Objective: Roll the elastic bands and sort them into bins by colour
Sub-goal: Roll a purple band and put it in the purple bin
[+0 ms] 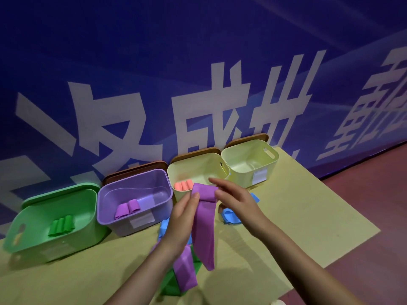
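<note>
Rolling step under way: purple band (203, 225) held up over the mat (286, 216), in front of the bins, top end already wound into a short roll, long tail hanging down loose. Left hand (182, 219) pinches the roll's left end, thumb on front, fingers behind. Right hand (233, 199) is at the roll's right end, fingers mostly straight and spread, tips touching the band; can't tell if it really clamps.

Next move, as I judge it: keep winding the tail up tight, then drop the roll into the purple bin (134, 201), which has two purple rolls already. Needs both hands keeping the edges even so it doesn't telescope or spring open.

Green bin (50, 219) has green rolls, yellow bin (196, 172) has orange rolls, far bin (251, 161) looks empty. Still unrolled on the mat: blue bands (230, 216), another purple one (185, 271), a green one (169, 282).
</note>
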`<move>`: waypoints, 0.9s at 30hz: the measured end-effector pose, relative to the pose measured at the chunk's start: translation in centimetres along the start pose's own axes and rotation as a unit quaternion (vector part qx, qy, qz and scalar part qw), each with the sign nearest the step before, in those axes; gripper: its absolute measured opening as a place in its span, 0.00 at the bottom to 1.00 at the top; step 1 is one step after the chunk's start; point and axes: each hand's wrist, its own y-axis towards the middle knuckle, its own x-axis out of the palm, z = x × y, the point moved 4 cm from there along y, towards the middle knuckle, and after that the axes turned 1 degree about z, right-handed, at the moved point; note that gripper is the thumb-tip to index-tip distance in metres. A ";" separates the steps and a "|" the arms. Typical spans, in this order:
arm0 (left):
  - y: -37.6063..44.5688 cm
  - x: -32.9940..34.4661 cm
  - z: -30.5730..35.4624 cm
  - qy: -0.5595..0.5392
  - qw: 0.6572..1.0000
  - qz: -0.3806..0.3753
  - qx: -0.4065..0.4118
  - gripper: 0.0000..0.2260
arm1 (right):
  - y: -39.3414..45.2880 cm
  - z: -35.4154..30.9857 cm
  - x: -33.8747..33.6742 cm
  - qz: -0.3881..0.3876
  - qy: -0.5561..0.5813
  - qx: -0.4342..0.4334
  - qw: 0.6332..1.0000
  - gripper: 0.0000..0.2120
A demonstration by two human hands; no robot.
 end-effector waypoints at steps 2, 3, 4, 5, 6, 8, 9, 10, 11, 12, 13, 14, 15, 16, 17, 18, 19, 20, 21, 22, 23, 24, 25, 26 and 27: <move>-0.2 0.0 0.0 0.028 0.999 -0.008 0.019 0.11 | -0.1 0.5 0.4 0.013 -0.023 -0.004 1.000 0.06; -0.2 0.0 -0.1 0.029 0.999 -0.009 0.021 0.11 | -0.1 0.7 0.5 0.020 -0.025 -0.007 0.999 0.08; -0.2 0.0 -0.1 0.021 1.000 -0.007 0.017 0.11 | -0.1 0.7 0.6 0.025 -0.020 -0.009 0.999 0.10; -0.1 -0.1 0.0 0.010 1.000 -0.004 0.011 0.10 | -0.2 0.6 0.6 0.029 -0.015 -0.012 0.999 0.11; 0.0 -0.1 0.1 0.002 1.000 -0.001 0.006 0.10 | -0.2 0.6 0.6 0.027 -0.012 -0.014 0.999 0.12; 0.2 -0.1 0.4 0.013 1.000 0.006 0.010 0.10 | -0.1 0.5 0.7 0.021 -0.006 -0.019 1.000 0.12; 0.4 0.0 0.5 0.034 0.999 0.010 0.019 0.10 | -0.1 0.5 0.7 0.020 -0.004 -0.021 1.000 0.12; 0.5 -0.1 0.5 0.059 0.998 0.012 0.033 0.10 | 0.0 0.6 0.7 0.019 -0.003 -0.022 1.000 0.12; 0.6 -0.1 0.5 0.080 0.995 0.011 0.053 0.10 | 0.1 0.7 0.6 0.021 -0.003 -0.025 0.999 0.11; 0.7 -0.1 0.5 0.092 0.993 0.011 0.069 0.10 | 0.2 0.7 0.5 0.020 -0.002 -0.027 0.999 0.10; 0.8 -0.1 0.5 0.095 0.992 0.013 0.079 0.10 | 0.2 0.7 0.5 0.019 -0.004 -0.029 0.999 0.09; 0.8 -0.1 0.5 0.093 0.992 0.016 0.083 0.10 | 0.3 0.7 0.5 0.019 -0.008 -0.030 0.999 0.08; 0.8 -0.1 0.5 0.090 0.992 0.021 0.081 0.10 | 0.4 0.7 0.5 0.021 -0.014 -0.029 0.999 0.06; 0.9 -0.1 0.6 0.086 0.994 0.025 0.070 0.10 | 0.6 0.8 0.5 0.026 -0.021 -0.029 0.999 0.04; 0.9 0.0 0.6 0.076 0.996 0.025 0.050 0.10 | 0.7 0.9 0.5 0.035 -0.031 -0.031 0.998 0.03; 1.0 0.1 0.5 0.061 0.998 0.019 0.022 0.10 | 0.9 0.9 0.4 0.046 -0.043 -0.038 0.997 0.02; 1.1 0.3 0.3 0.045 0.999 0.009 -0.010 0.10 | 1.0 1.1 0.3 0.061 -0.062 -0.052 0.995 0.03; 1.2 0.3 0.1 0.030 0.998 0.003 -0.046 0.10 | 1.1 1.1 0.1 0.076 -0.093 -0.071 0.990 0.04; 1.2 0.4 -0.2 0.016 0.997 0.001 -0.082 0.11 | 1.2 1.1 -0.1 0.083 -0.131 -0.093 0.984 0.05; 1.1 0.3 -0.4 0.001 0.994 0.006 -0.111 0.14 | 1.2 1.0 -0.3 0.082 -0.167 -0.116 0.976 0.06; 1.1 0.2 -0.5 -0.008 0.991 0.015 -0.129 0.15 | 1.2 0.9 -0.4 0.076 -0.197 -0.138 0.968 0.08; 1.0 0.1 -0.5 -0.010 0.990 0.024 -0.135 0.17 | 1.2 0.7 -0.5 0.067 -0.221 -0.159 0.960 0.09; 1.0 -0.1 -0.4 -0.003 0.991 0.030 -0.133 0.17 | 1.1 0.6 -0.6 0.059 -0.243 -0.179 0.952 0.10; 1.0 -0.1 -0.2 0.011 0.992 0.030 -0.124 0.18 | 1.1 0.4 -0.6 0.050 -0.267 -0.198 0.942 0.11; 0.9 -0.1 0.2 0.023 0.993 0.027 -0.112 0.18 | 0.9 0.3 -0.5 0.044 -0.297 -0.220 0.928 0.12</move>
